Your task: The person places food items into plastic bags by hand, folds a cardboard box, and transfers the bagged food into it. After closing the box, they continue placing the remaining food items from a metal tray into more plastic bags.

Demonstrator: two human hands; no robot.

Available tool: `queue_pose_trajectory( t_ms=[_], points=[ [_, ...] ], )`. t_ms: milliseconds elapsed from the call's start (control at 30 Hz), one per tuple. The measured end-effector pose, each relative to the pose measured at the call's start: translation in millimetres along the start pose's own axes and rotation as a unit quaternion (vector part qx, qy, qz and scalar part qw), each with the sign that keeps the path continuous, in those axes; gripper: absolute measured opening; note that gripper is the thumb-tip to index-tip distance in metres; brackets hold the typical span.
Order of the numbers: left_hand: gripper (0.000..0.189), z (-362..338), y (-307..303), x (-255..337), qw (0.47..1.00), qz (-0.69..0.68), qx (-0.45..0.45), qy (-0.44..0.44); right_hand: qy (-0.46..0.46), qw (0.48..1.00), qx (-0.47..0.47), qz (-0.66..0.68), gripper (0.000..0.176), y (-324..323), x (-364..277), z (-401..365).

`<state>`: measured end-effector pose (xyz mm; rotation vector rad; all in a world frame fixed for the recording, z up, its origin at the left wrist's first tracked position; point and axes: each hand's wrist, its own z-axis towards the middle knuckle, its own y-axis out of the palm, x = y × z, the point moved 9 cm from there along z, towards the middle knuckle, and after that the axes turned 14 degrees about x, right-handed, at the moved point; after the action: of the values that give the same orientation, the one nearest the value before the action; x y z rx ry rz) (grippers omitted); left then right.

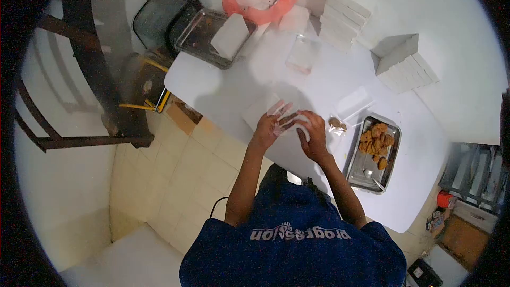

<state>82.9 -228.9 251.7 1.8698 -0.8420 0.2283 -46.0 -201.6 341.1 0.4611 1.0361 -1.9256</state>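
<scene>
Plainly, the word "progression" can be read, upside down in this view, in pale letters across the dark blue shirt point(289, 250) at the near side. At the near right, a pale label is borne by a black case point(425, 273), its print too small to be read.

Above the white table point(234, 93), a clear plastic bag point(287, 119) with brown contents is held between the two hands, near the table's near edge. Its left side is gripped by the left hand point(266, 127), the fingers curled against the plastic; its right side is touched by the right hand point(314, 134), with the fingers bent over it and the thumb set apart. Whether the fingertips are fully closed cannot be told.

Just to the right of the right hand, brown pieces are enclosed in a small clear packet point(337, 125). Farther right, golden-brown fried pieces point(376, 141) are heaped in a metal tray point(393, 162), with a metal spoon point(368, 172) laid at its near end.

Beyond the hands, a clear container point(303, 56) is set on the table. At the far left, a white box point(230, 36) is leaned inside a dark tray point(193, 37), beside a pinkish-red plastic bag point(229, 1). Toward the far right, white boxes are grouped in one tall stack point(342, 18) and one slanted row point(408, 70); no writing can be made out on them.
</scene>
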Motion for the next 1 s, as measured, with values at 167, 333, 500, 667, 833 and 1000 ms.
queue_pose_trajectory(
  t_ms=[167,333,500,667,833,1000],
  points=[
    [0.064,-24.5,31.0,-21.1,0.998,-0.044,0.01,0.053,0.286,0.94,0.082,0.168,0.03,-40.3,64.1,-50.0],
    [0.05,-49.6,67.4,-65.2,0.995,-0.04,0.003,0.089,0.376,0.872,0.008,0.313,0.039,-56.6,77.5,-87.2],
    [0.042,-67.3,85.0,-108.9,0.992,-0.019,0.012,0.127,0.402,0.854,-0.034,0.328,0.034,-90.5,75.7,-105.1],
    [0.038,-80.8,89.1,-142.8,0.988,-0.013,0.047,0.146,0.389,0.865,-0.045,0.315,0.027,-105.0,86.2,-125.1],
    [0.035,-93.0,91.6,-160.9,0.974,0.055,0.067,0.209,0.36,0.878,-0.049,0.313,0.024,-117.9,91.8,-132.1],
    [0.04,-94.6,78.9,-170.8,0.96,0.099,0.143,0.221,0.325,0.892,-0.042,0.311,0.026,-127.2,89.5,-128.6]
  ],
)
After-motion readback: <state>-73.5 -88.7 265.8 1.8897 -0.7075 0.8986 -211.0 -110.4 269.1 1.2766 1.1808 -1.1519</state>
